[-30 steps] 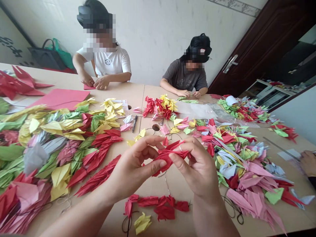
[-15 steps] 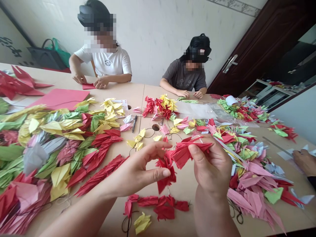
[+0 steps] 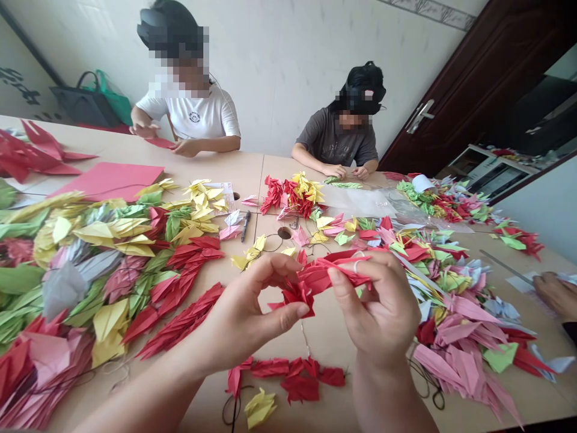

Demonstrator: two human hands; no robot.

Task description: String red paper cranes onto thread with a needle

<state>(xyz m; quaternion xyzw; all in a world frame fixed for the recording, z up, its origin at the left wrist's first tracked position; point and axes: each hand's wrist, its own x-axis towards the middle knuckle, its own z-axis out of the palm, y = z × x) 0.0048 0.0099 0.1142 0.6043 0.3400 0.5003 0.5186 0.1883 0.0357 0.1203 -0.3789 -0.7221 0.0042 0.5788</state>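
Just this side of the black pen [image 3: 245, 225], the left hand [image 3: 243, 316] is pinching thumb and forefinger on the lower end of a bunch of red paper cranes [image 3: 322, 275], and the right hand [image 3: 385, 307] is clamping its upper end. Around the pen, heaps of coloured cranes [image 3: 112, 252] are covering the pale table [image 3: 270, 171]. Beyond the pen, two people [image 3: 198, 117] are folding paper before a white wall [image 3: 293, 54]. Far right of the pen, a dark door [image 3: 455, 84] is showing.
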